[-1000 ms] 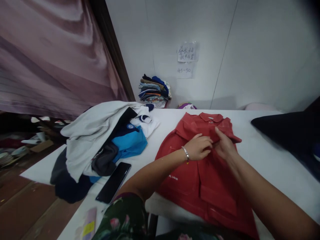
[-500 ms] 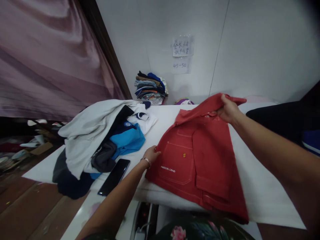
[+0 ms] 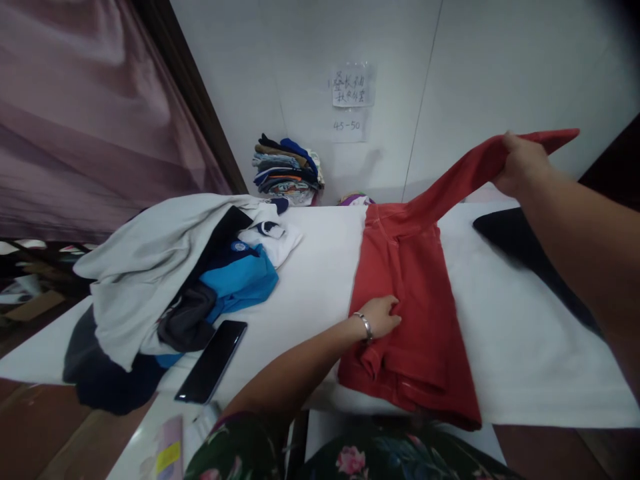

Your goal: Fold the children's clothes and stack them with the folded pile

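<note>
A red jacket (image 3: 420, 300) lies partly folded on the white-covered table (image 3: 320, 267), its left side turned inward. My left hand (image 3: 380, 317), with a bracelet at the wrist, is closed on the folded-in edge near the garment's lower middle. Up at the right, my right hand (image 3: 524, 163) grips one red sleeve (image 3: 465, 175) and holds it raised and stretched away from the body of the jacket. The sleeve's end sticks out beyond my fingers. The chest pocket and its lettering are hidden by the fold.
Left of the jacket is a loose heap of clothes with a light grey garment (image 3: 160, 247) on top and a blue one (image 3: 245, 280). A black phone (image 3: 213, 363) lies by the heap. Folded clothes (image 3: 287, 170) are stacked at the wall. Dark fabric (image 3: 520, 247) lies right.
My left hand has brought the jacket's left side inward to the right, covering the pocket. My right hand has lifted the sleeve up and out to the right. The view has shifted slightly.
</note>
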Tool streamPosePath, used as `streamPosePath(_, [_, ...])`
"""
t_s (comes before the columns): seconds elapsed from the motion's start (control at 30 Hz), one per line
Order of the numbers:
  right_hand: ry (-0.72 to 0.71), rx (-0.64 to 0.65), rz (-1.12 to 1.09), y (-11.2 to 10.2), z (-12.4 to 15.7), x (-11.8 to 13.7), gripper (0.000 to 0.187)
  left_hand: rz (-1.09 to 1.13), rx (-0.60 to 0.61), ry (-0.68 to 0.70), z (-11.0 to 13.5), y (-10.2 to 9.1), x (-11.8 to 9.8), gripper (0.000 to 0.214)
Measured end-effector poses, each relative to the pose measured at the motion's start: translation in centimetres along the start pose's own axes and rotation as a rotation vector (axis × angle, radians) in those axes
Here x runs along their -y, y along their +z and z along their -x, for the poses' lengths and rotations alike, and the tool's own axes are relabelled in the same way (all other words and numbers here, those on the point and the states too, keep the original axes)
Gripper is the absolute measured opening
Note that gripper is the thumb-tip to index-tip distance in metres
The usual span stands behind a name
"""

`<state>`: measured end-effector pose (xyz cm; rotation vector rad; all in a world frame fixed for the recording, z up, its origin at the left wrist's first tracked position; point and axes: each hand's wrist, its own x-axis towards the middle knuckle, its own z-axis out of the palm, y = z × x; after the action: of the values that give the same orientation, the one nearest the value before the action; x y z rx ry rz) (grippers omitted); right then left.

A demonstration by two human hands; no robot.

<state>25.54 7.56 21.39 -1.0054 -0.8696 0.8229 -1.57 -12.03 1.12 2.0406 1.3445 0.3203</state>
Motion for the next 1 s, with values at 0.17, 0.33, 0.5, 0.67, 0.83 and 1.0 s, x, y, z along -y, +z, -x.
streamPosePath(0.17, [0.024, -0.121, 0.054, -1.6, 0.6, 0.1, 0.005, 0.097, 0.004, -0.047, -1.6, 3.4, -0.2, 0.044])
streamPosePath(0.33, [-0.010, -0.154, 0.092, -2.0, 1.1, -0.8, 0.005, 0.277, -0.090, -0.021, -1.8, 4.0, -0.3, 0.037])
streamPosePath(0.5, [-0.127, -0.014, 0.244, -1.5, 2.1, -0.4, 0.017, 0.234, -0.078, -0.028, -1.7, 4.5, -0.5, 0.043])
streamPosePath(0.67, [-0.252, 0.489, 0.531, 0.4, 6.3, -0.2, 0.034, 0.362, -0.023, -0.065, -1.4, 5.1, -0.6, 0.057])
streamPosePath(0.83, [-0.333, 1.187, 0.871, 0.4, 15.5, -5.5, 0.024, 1.100, 0.159, -0.279, -0.6, 3.7, 0.8, 0.045])
streamPosePath(1.0, [-0.440, 1.521, 1.015, -3.6, 23.2, -13.7, 0.063, 1.618, -0.061, -0.226, 1.3, 1.5, 3.0, 0.057])
